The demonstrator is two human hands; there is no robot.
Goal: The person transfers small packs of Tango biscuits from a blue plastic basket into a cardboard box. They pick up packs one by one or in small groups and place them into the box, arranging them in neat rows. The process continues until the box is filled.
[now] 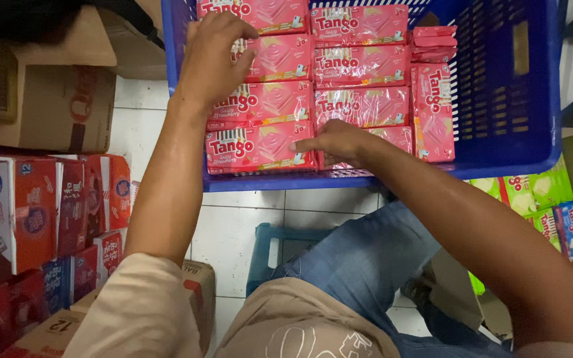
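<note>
Inside blue crate (505,126), pink packets (359,66)

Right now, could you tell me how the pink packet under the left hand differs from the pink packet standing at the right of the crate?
The packet under the left hand, the upper packet, lies crosswise in a stacked column; the upright packet stands lengthwise, alone beside the columns. The hand covers part of the upper packet; nothing touches the upright packet. Both are pink wafer packets in the blue crate.

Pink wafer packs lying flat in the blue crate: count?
8 flat pink packs in the blue crate: four in the left column, under the left hand; four in the right column, nearest partly under the right hand. More stand on edge at right; others may be hidden.
</note>
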